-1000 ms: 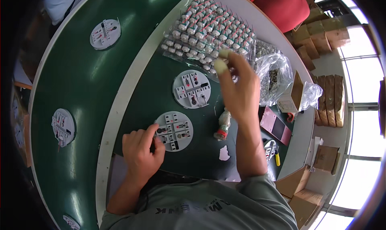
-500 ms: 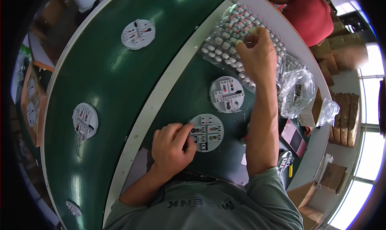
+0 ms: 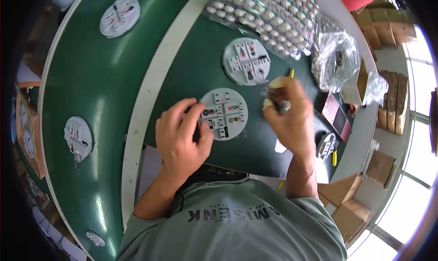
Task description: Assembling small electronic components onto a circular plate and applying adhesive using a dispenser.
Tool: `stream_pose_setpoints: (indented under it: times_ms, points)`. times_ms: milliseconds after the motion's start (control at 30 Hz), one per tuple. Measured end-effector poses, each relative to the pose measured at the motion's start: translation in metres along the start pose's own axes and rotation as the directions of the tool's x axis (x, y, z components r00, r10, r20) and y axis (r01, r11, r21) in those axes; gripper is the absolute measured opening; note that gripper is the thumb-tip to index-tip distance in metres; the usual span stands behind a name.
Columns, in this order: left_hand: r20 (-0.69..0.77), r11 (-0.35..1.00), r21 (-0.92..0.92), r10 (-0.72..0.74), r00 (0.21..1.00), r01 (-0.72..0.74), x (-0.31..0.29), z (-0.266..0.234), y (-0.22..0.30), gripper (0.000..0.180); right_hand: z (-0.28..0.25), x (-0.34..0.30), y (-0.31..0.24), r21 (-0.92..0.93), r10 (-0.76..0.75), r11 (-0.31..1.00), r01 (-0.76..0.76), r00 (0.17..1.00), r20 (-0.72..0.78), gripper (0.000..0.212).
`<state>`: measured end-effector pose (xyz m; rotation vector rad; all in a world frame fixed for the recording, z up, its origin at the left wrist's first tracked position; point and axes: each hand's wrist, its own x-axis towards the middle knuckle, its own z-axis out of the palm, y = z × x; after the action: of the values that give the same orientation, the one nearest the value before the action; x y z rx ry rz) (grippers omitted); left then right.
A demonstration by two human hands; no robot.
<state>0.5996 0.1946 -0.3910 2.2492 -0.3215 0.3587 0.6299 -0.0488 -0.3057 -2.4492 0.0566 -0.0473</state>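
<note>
My left hand [image 3: 182,135] has its curled fingers and thumb at the left rim of a round grey plate [image 3: 234,98], steadying it on the green bench. Raised white blocks and small dark and red parts sit on that plate. Just to its right, my right hand [image 3: 294,119] is above the bench, thumb and fingers pinched around a small silvery-white part [image 3: 284,107], mostly hidden. Pale covers are on its thumb and a fingertip. A second round plate [image 3: 247,62] with similar parts lies just beyond the first.
Rows of white round parts in clear plastic [image 3: 273,21] lie at the far side, beside a clear bag of small pieces [image 3: 337,62]. At right are a reddish device [image 3: 336,113] and a yellow-handled tool [image 3: 334,158]. A green conveyor [image 3: 109,101] on the left carries more plates.
My right hand has come back from the rows of white parts toward the near plate. My left hand stays at that plate's rim. The view has shifted, so the bench things appear higher.
</note>
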Motion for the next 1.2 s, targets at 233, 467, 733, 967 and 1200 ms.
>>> stream_pose_setpoints:
  times_ms: [233, 467, 733, 967, 1200]
  points:
    - [0.096, 0.997, -0.071, -0.023, 0.995, 0.030, 0.009, -0.015, 0.000, 0.061, 0.007, -0.015, 0.017, -0.127, -0.070, 0.988, 0.090, 0.985, 0.157, 0.032]
    - [0.346, 0.999, -0.033, -0.017, 0.938, 0.030, 0.022, -0.022, -0.002, 0.106, 0.016, -0.010, -0.034, 0.040, -0.227, 0.974, 0.224, 0.943, 0.244, 0.028]
    - [0.258, 0.997, -0.075, -0.004, 0.966, 0.024, 0.025, -0.013, -0.015, 0.107, 0.039, 0.018, -0.053, 0.042, -0.403, 0.898, 0.438, 0.778, 0.482, 0.025]
    - [0.242, 0.999, -0.034, 0.016, 0.970, -0.008, 0.027, -0.009, -0.018, 0.105, 0.052, 0.014, -0.057, 0.014, -0.411, 0.888, 0.459, 0.780, 0.471, 0.023]
    - [0.203, 0.998, -0.061, 0.007, 0.979, 0.006, 0.029, -0.005, -0.016, 0.105, 0.062, 0.010, -0.032, 0.145, -0.536, 0.843, 0.518, 0.786, 0.308, 0.029]
